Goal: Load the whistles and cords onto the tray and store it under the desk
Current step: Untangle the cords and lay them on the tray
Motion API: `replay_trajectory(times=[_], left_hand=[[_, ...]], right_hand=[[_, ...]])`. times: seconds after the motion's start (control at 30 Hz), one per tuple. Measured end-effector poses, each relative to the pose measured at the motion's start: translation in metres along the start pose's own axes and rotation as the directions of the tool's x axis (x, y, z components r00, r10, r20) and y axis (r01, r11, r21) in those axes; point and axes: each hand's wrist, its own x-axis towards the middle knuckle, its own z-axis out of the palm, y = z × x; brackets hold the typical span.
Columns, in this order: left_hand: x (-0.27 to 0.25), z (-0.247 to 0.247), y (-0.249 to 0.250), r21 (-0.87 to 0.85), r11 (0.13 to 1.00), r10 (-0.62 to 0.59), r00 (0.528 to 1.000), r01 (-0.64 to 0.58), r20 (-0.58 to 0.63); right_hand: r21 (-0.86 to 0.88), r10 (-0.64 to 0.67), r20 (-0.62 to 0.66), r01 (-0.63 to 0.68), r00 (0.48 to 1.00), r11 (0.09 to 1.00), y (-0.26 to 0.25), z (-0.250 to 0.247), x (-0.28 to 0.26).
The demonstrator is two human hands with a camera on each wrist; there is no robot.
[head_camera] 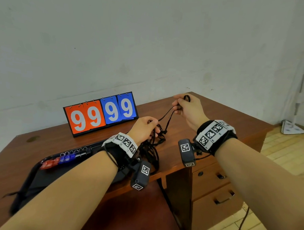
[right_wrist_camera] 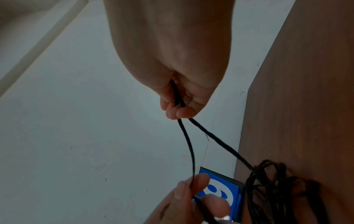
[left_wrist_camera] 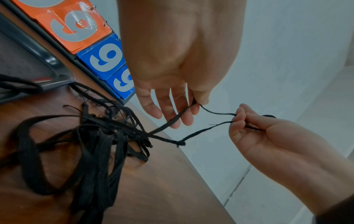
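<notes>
In the head view, both hands are raised over the brown worktop (head_camera: 218, 116) at centre frame. The right hand (head_camera: 186, 108), higher and to the right, pinches a doubled black cord (head_camera: 167, 115) in curled fingers. The left hand (head_camera: 144, 128) pinches the same cord lower down, just above a tangled pile of black cords (head_camera: 151, 150) lying on the worktop. At lower left, a black tray (head_camera: 44, 177) holds a row of red, blue and black whistles (head_camera: 64, 160) along its far rim. A red-and-blue scoreboard (head_camera: 101, 114) reading 99 99 stands behind.

In the left wrist view, the left hand (left_wrist_camera: 172, 75) pinches a strand between thumb and forefinger, the other fingers (left_wrist_camera: 164, 106) loosely extended. The right hand (left_wrist_camera: 268, 136), at right, grips two strands. The cord pile (left_wrist_camera: 86, 144) fills the lower left.

In the right wrist view, the right hand (right_wrist_camera: 172, 68) clamps two strands in closed fingers; the left hand (right_wrist_camera: 191, 200) pinches one at bottom.
</notes>
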Motion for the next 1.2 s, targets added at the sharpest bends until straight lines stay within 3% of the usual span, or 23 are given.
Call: replay_trajectory(times=[0.13,0.23,0.3,0.4,0.6,0.8,0.93,1.13,1.2], left_hand=[[0.001,-0.004,0.003,0.137,0.988,0.078,0.993,-0.066,-0.083],[0.002,-0.007,0.008,0.183,0.981,0.095,0.987,-0.07,-0.13],[0.002,-0.008,0.013,0.142,0.988,0.079,0.983,-0.056,-0.165],[0.001,-0.007,0.023,0.088,0.994,0.083,0.975,-0.066,-0.204],[-0.002,-0.003,0.051,-0.028,0.986,0.156,0.96,-0.167,-0.232],[-0.007,-0.018,0.069,-0.142,0.962,0.191,0.947,-0.233,-0.259],[-0.012,-0.034,0.07,-0.169,0.947,0.209,0.924,-0.272,-0.319],[-0.021,-0.033,0.071,-0.186,0.95,0.226,0.963,-0.252,-0.149],[-0.023,-0.032,0.071,-0.179,0.95,0.234,0.962,-0.257,-0.142]], right_hand=[[-0.098,0.086,0.019,-0.084,0.996,0.992,0.004,-0.007,-0.005],[-0.355,0.192,0.112,-0.141,0.975,0.924,0.009,-0.013,-0.011],[-0.54,0.22,0.147,-0.108,0.964,0.835,0.011,-0.017,-0.014],[-0.664,0.235,0.222,-0.03,0.946,0.747,0.006,-0.017,-0.02],[-0.522,0.114,0.492,0.188,0.863,0.832,-0.01,0.009,-0.033],[-0.426,0.001,0.374,0.171,0.928,0.888,-0.007,0.021,-0.03],[-0.462,0.018,0.32,0.14,0.947,0.876,-0.006,0.016,-0.027],[-0.323,0.035,0.459,0.13,0.888,0.938,-0.01,0.03,-0.035],[-0.316,0.028,0.475,0.14,0.88,0.938,-0.011,0.036,-0.036]])
